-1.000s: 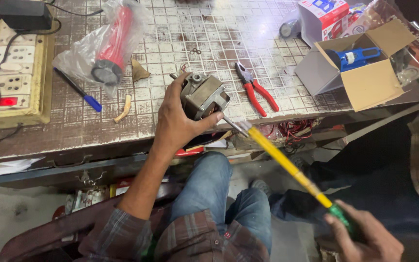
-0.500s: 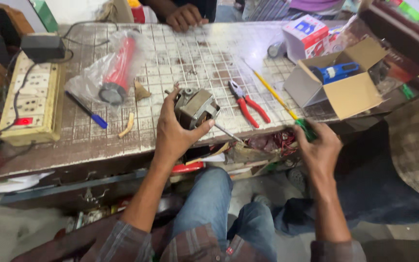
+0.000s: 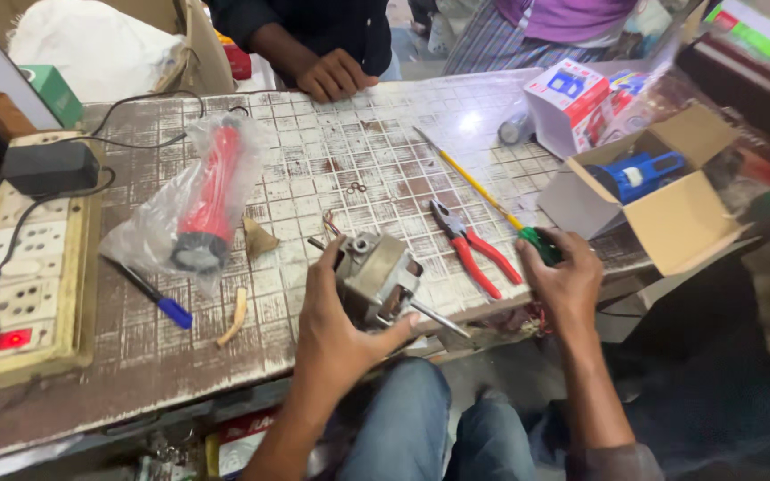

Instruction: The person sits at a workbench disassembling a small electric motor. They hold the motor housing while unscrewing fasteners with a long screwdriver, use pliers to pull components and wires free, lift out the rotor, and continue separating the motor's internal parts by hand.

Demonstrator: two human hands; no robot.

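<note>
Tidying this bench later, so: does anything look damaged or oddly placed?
The tabletop has its checked surface worn off in patches. The small motor in the left hand overhangs the front edge, shaft pointing outward.

Both forearms are bare from wrist to elbow. The left hand (image 3: 340, 325) and the right hand (image 3: 563, 276) carry no gloves, rings or watch that can be made out. A dark plaid sleeve edge (image 3: 617, 463) shows at the lower right of the frame. The legs wear blue denim jeans (image 3: 412, 428), creased at the knees.
</note>
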